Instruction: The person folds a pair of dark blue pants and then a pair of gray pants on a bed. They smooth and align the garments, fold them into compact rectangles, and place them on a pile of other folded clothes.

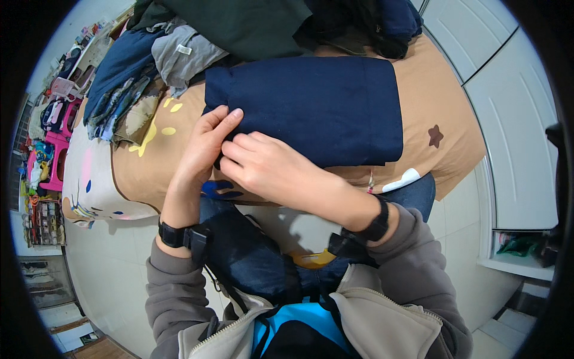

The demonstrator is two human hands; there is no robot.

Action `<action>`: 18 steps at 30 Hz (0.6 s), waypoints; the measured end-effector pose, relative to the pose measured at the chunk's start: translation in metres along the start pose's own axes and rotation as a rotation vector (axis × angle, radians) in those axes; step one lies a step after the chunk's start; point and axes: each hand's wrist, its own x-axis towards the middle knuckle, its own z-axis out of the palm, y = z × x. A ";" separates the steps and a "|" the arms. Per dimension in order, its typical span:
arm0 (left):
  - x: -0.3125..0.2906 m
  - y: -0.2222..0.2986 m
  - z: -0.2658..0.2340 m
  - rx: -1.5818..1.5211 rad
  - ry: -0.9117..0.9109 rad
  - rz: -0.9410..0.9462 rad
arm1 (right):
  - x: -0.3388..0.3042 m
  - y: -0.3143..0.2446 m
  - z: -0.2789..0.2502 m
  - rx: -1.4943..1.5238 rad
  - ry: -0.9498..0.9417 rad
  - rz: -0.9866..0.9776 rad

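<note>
1. The left hand lies with straight fingers on the near left corner of the folded dark navy fabric garment. The fingers are flat and open, so the hand presses the cloth down and does not grip it; this probably keeps the fold from opening.
2. The right hand is curled at the same near edge, and its fingertips seem to pinch the hem of the garment. The fingertips are partly hidden behind the left hand, so I cannot be sure how firm this pinch is.
3. Both wrists carry a black strap with a small black device; grey sleeves cover the forearms.
4. The navy garment is a flat rectangle lying in the middle of the tan bed sheet with cartoon prints, just in front of the person. Its edges are straight, which suits a piece that is being smoothed.
5. Behind it, at the far side of the bed, there is a loose pile of unfolded clothes: grey, blue and dark green pieces, touching the garment's far left corner.
6. At the left edge stand pink plastic shelves with small things; at the right are white cupboard doors.
</note>
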 end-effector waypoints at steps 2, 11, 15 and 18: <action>0.005 -0.004 0.008 0.236 0.167 0.186 | -0.014 0.006 -0.027 -0.013 0.120 -0.012; 0.014 -0.028 0.017 0.931 0.793 0.747 | -0.090 0.066 -0.070 -0.193 -0.013 0.411; 0.006 -0.010 -0.014 -0.042 0.495 0.016 | -0.124 0.093 -0.086 0.332 0.537 0.939; 0.000 0.006 -0.032 0.004 0.290 -0.071 | -0.142 0.104 -0.099 0.585 0.490 1.170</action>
